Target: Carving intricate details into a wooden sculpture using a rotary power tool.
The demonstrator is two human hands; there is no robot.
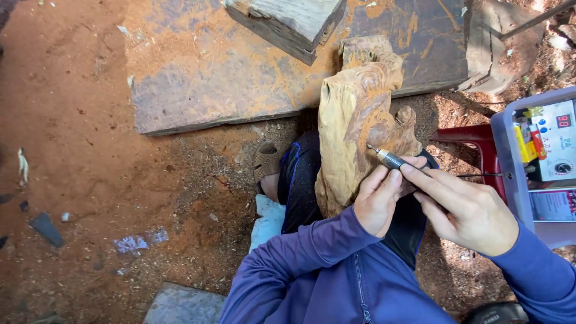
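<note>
Partly hidden: rotary tool [389, 159] under hands [420, 198].

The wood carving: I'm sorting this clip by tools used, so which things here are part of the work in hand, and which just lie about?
In use:
wood carving, resting on the person's lap
rotary tool, its tip at the carving
right hand, gripping the tool
left hand, steadying it

Lying about:
wooden plank
wood block
plastic bin
red stool

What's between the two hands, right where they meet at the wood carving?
The head view shows a slim metal rotary tool pinched between the left hand and right hand, its tip touching the wood carving.
</note>
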